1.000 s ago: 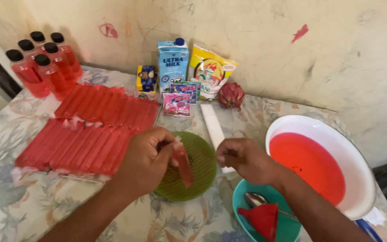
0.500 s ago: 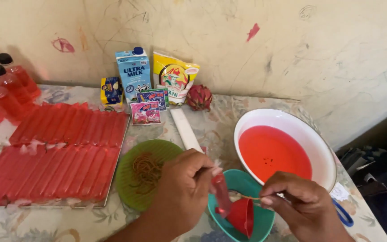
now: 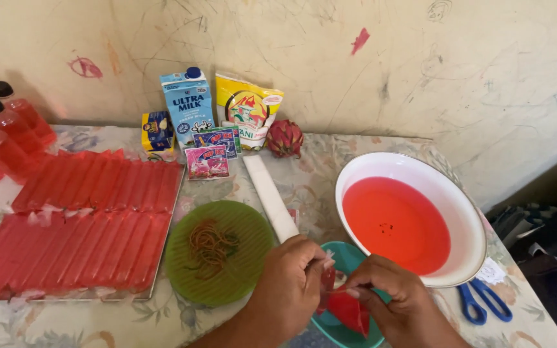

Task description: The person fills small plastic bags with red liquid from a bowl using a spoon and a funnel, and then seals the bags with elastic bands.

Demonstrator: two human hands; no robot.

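Fingers of both hands are pinched together on a small red plastic pouch (image 3: 327, 283), held just above a teal bowl (image 3: 346, 258) at the six o'clock edge of the table. Left hand (image 3: 288, 287) grips the pouch's upper end between thumb and forefinger; right hand (image 3: 391, 299) closes on the same neck from the three o'clock side, and a red funnel (image 3: 349, 312) lies in the bowl beneath it. Whether the pouch mouth is sealed cannot be told from where I stand. Judged risk: if the grip loosens or the pouch tilts, red liquid would likely run over the fingers and, should the hands stray beyond the bowl's rim, onto the floral tablecloth (image 3: 356, 154). At two o'clock from the hands, a white basin (image 3: 465, 212) of red liquid sits touching the bowl's rim; a sideways nudge from the right wrist could slop it. Blue scissors (image 3: 481, 303) lie at three o'clock, near the right forearm. At nine o'clock stands a green plate (image 3: 253, 270) of rubber bands (image 3: 211, 245), with rows of filled red pouches (image 3: 78, 225) further left.
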